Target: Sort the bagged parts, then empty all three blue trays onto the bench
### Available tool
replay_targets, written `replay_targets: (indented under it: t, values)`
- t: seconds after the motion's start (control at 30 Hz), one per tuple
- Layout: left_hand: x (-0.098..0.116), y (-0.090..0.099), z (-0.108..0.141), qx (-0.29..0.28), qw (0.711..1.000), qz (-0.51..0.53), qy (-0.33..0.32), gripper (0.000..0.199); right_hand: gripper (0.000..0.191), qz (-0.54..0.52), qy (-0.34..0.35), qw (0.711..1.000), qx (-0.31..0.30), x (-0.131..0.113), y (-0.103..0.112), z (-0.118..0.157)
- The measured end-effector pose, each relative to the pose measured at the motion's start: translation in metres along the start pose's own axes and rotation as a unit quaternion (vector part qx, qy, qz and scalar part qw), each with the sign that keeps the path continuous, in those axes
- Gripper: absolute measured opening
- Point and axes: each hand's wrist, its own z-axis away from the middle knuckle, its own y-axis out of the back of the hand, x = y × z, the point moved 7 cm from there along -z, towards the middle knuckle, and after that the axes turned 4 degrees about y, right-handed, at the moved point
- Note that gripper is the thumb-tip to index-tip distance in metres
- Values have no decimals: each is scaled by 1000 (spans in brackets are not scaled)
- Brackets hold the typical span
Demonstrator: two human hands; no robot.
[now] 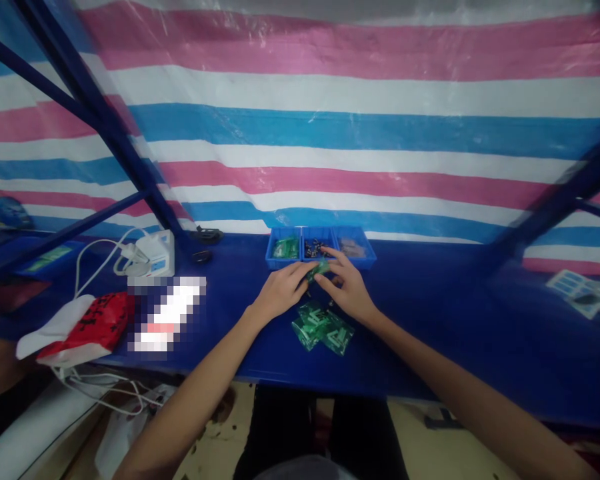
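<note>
Between my two hands is a small green packet (318,270), just in front of the blue bins. My left hand (286,288) pinches its left side with fingers together. My right hand (347,283) has its thumb at the packet's right side, while its index finger stretches toward the middle bin (318,245), which holds small dark parts. Several green packets (324,328) with pale marks lie in a loose pile on the table below my hands. The left bin (285,247) contains more green packets, and the right bin (354,245) contains pale brownish pieces.
On the blue table (455,307), a white power strip (157,257) with cables stands at the left, near a red and white cap (87,330). Dark small items (206,235) lie behind. A blue frame (105,133) rises at the left; a striped sheet (330,127) hangs behind.
</note>
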Motion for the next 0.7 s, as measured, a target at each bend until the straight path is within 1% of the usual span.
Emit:
replay_targets:
  t: [0.07, 0.17, 0.23, 0.3, 0.4, 0.43, 0.5, 0.57, 0.6, 0.7]
  values:
    - [0, 1, 0, 10, 1000, 8, 0, 43, 14, -18, -1, 1000, 7, 1, 1, -1]
    - [-4, 4, -1, 33, 999, 32, 26, 44, 13, -28, -7, 999, 24, 7, 1, 0]
    - [-7, 6, -1, 50, 996, 46, 51, 45, 12, -28, -22, 999, 26, 12, 0, 0]
    - [-9, 8, -2, 60, 995, 53, 67, 42, 12, -49, -49, 997, 26, 19, -1, 1]
    - [-7, 8, -2, 50, 996, 49, 61, 33, 18, -124, -86, 988, 26, 28, -4, 3]
    - [-6, 7, -2, 43, 997, 43, 57, 33, 22, -146, -89, 985, 24, 29, -6, 4]
    - [-5, 5, -2, 25, 998, 31, 56, 40, 31, -170, -83, 982, 18, 28, -7, 4]
    - [-5, 3, -1, 12, 998, 21, 60, 49, 37, -165, -74, 983, 14, 26, -7, 4]
    - [-5, 2, -1, 9, 998, 16, 60, 47, 36, -156, -72, 985, 13, 25, -7, 5]
    - [-3, 2, -2, 13, 999, -4, 49, 29, 31, -114, -67, 991, 12, 21, -8, 6]
